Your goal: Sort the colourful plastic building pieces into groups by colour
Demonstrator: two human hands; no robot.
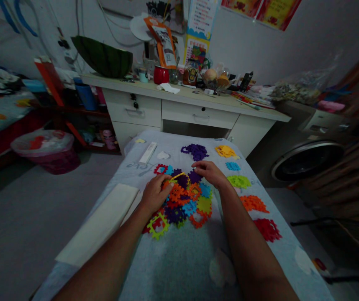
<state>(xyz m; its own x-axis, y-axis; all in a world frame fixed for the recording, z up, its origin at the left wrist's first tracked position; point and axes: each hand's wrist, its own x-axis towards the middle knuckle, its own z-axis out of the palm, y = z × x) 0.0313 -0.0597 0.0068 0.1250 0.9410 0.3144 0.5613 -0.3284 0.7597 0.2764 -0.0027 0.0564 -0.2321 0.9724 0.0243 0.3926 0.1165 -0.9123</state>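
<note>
A mixed pile of notched plastic puzzle tiles [177,194] in several colours lies on the cloth-covered table between my hands. My left hand [156,193] rests at the pile's left side, thumb and index finger close together at the end of a thin yellow tile [178,176] seen nearly edge-on. Over the pile's upper right, my right hand [211,172] has curled fingers, with the fingertips at a purple tile [195,176]. Beyond it lies a separate heap of purple tiles [196,151].
Sorted yellow [225,151], blue [232,166], green [239,181], orange [254,203] and red tiles [267,230] line the table's right side. At left are a white box [148,153] and a long pale flat piece [99,223]. A cluttered desk [198,109] stands behind; a washing machine [305,144] is right.
</note>
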